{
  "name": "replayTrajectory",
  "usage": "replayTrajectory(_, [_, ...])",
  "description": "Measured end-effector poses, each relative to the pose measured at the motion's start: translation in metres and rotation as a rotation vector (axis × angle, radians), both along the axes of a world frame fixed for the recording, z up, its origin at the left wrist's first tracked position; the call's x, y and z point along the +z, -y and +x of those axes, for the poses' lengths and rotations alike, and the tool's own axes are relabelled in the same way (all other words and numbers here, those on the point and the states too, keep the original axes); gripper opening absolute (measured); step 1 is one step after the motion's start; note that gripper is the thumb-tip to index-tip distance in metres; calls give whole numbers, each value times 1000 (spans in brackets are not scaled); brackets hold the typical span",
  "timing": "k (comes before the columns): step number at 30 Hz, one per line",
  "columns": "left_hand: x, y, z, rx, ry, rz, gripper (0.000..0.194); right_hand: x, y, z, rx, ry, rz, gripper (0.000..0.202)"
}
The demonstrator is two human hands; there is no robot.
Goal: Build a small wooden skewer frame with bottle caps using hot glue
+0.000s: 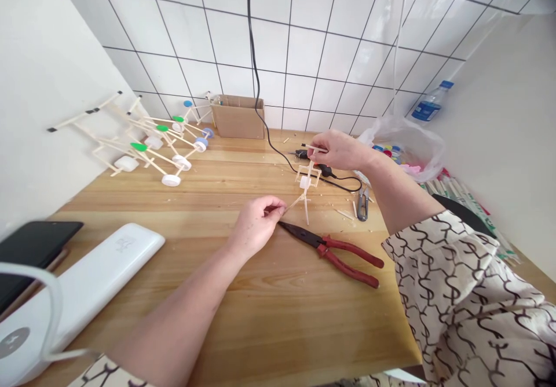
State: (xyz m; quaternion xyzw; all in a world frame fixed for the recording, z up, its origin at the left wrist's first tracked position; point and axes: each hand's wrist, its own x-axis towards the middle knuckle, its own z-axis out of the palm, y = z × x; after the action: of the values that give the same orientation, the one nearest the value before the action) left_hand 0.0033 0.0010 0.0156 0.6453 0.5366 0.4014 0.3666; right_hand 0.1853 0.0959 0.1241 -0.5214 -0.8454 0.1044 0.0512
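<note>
A small frame of thin pale sticks (308, 174) with a white block (305, 182) on it is held between my hands, over the middle of the wooden table. My right hand (335, 149) pinches its upper end, where a stick with a black tip pokes out to the left. Thumb and fingers of my left hand (260, 220) are closed on the end of a thin stick (294, 204) that slants down from the frame. Red-handled pliers (324, 248) lie open just below, their tips beside my left fingertips.
Stick models (147, 138) with white wheels stand at back left, near a cardboard box (238, 117). Snips (363, 204), a black cable (270, 139) and a bag of caps (402, 149) lie right. A white power bank (99, 277) and phone (35, 254) are at front left.
</note>
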Motion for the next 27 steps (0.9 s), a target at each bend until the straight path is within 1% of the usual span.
replayTrajectory(5, [-2, -1, -1, 31, -17, 20, 13, -2, 4, 1, -34, -55, 20, 17])
replayTrajectory(8, [-3, -1, -1, 26, -33, 23, 14, -4, 8, 3, -57, -84, 52, 21])
replayTrajectory(14, [-4, -1, 0, 13, -98, 28, 18, -16, 14, 12, -124, -195, 106, 24])
replayTrajectory(18, [-5, -2, 1, 7, -106, 32, 19, -24, 16, 18, -176, -296, 132, 30])
replayTrajectory(21, [-6, -3, 1, -9, -103, 35, 19, -29, 16, 22, -164, -386, 134, 25])
replayTrajectory(24, [-6, -3, 2, -20, -106, 46, 18, -33, 15, 23, -151, -416, 148, 19])
replayTrajectory(27, [-5, -2, 2, -23, -124, 43, 17, -36, 12, 20, -130, -461, 145, 17])
